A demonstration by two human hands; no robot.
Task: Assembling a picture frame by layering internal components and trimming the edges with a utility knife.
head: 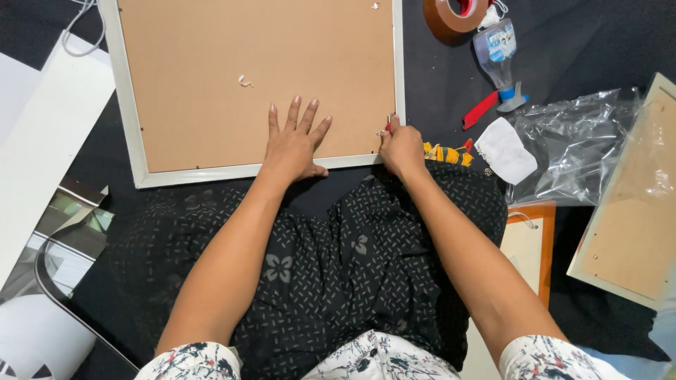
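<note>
A picture frame (134, 134) lies face down in front of me, its brown backing board (232, 63) edged in white. My left hand (294, 141) rests flat on the board near its lower edge, fingers spread. My right hand (401, 149) is closed on a small red-handled tool (388, 125) at the frame's lower right corner, its tip against the board's edge. A yellow and black striped object (447, 154) lies just right of that hand.
A roll of brown tape (451, 17), a clear spray bottle (496, 53), a red strip (480, 110), white paper (504, 150) and crumpled clear plastic (577, 141) lie right. Another frame back (637, 211) sits far right, a white board (49, 134) left.
</note>
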